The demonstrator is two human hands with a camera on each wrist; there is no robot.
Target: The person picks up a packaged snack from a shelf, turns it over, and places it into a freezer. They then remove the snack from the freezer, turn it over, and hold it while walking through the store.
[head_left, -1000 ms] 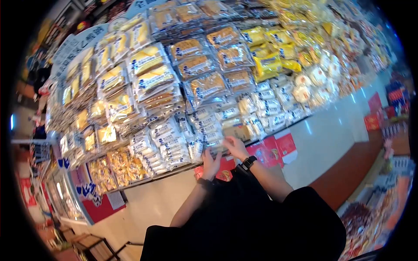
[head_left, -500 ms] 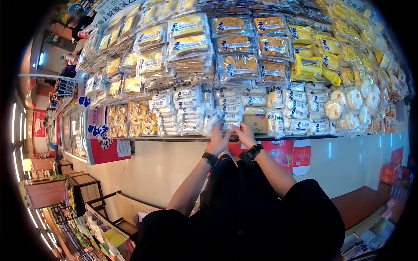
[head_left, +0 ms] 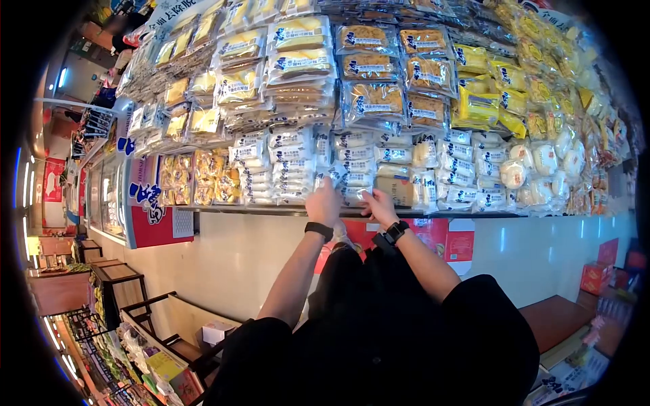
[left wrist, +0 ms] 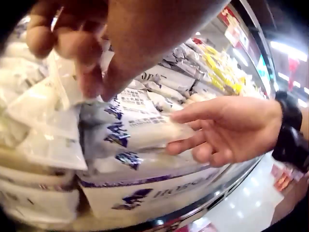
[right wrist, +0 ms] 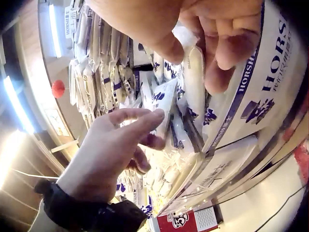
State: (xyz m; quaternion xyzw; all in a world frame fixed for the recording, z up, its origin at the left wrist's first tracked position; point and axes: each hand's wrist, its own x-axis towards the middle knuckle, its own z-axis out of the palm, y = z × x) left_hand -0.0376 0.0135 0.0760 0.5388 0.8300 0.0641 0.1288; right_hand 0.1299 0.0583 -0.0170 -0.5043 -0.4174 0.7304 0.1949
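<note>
White bread packets [head_left: 355, 166] with blue print stand in rows along the front of the display. My left hand [head_left: 325, 204] reaches over this front row, its back to the head camera. In the right wrist view the thumb and forefinger of the left hand [right wrist: 113, 145] pinch the edge of an upright white packet [right wrist: 165, 99]. Just to its right is my right hand [head_left: 381, 208]. The left wrist view shows the right hand [left wrist: 231, 128] with thumb above and fingers below, holding the end of a white packet [left wrist: 149, 130]. Both wrists wear black bands.
Behind the row lie stacks of larger bread packs [head_left: 298, 64], brown-topped packs [head_left: 369, 68] and yellow packs [head_left: 477, 108]. A brown carton [head_left: 394, 191] sits among the packets right of my hands. The display's front edge [head_left: 271, 210] runs below them, with red boxes [head_left: 460, 243] underneath.
The head view has turned and levelled out. My left hand has moved left and slightly farther in, away from the right hand, which stays near the same packets.
</note>
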